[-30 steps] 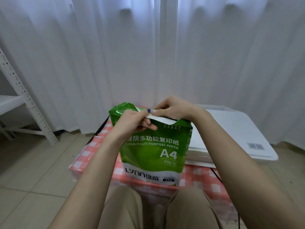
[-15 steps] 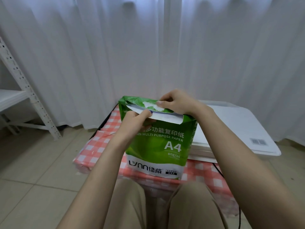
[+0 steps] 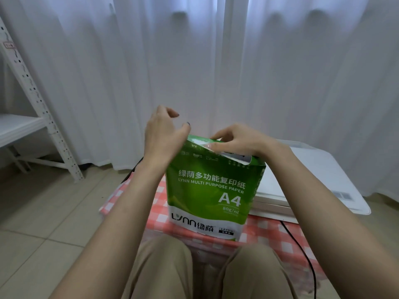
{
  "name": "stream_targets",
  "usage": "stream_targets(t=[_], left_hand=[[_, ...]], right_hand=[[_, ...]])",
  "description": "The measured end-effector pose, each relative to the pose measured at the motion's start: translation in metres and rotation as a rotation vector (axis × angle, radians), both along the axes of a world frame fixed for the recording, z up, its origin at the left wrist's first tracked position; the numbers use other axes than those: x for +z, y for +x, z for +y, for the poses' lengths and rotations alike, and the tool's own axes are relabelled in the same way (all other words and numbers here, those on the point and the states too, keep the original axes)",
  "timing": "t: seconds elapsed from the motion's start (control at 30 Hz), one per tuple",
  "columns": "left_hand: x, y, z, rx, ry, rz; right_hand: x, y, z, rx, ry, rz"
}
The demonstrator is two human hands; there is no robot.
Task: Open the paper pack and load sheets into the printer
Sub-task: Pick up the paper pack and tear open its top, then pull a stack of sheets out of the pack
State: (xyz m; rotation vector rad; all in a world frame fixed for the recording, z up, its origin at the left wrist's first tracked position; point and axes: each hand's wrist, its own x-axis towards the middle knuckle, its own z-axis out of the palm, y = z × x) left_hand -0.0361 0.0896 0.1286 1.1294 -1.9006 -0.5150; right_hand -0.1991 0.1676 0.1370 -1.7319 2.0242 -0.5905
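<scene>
A green A4 paper pack [image 3: 212, 190] stands upright on the red-checked tablecloth [image 3: 155, 214], just in front of my knees. Its top wrapper is torn open, and a white edge shows inside the tear. My right hand [image 3: 239, 141] lies over the top of the pack, and its fingers pinch the loose wrapper flap. My left hand [image 3: 164, 134] is raised beside the pack's top left corner, fingers loosely curled, holding nothing. The white printer [image 3: 313, 171] sits flat on the table right of the pack, lid closed.
White curtains [image 3: 216, 61] hang close behind the table. A white metal shelf [image 3: 32, 100] stands at the left on the tiled floor [image 3: 43, 212]. A black cable [image 3: 302, 253] runs down the cloth at the right, below the printer.
My left hand has let go of the wrapper flap and lifted up and left of the pack's top. My right hand stays on the flap.
</scene>
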Motion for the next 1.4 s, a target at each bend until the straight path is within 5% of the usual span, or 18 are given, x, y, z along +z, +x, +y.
stream_targets(t=[0.37,0.8,1.4], left_hand=[[0.011,0.017,-0.005,-0.302,0.259,-0.454],[0.015,0.028,-0.003,-0.272,0.291,-0.492],[-0.014,0.018,0.011,-0.172,0.089,-0.553]], right_hand=[[0.01,0.003,0.01,-0.046,-0.046,0.072],[0.007,0.009,0.004,-0.113,-0.324,0.047],[0.007,0.008,-0.002,-0.062,-0.145,0.096]])
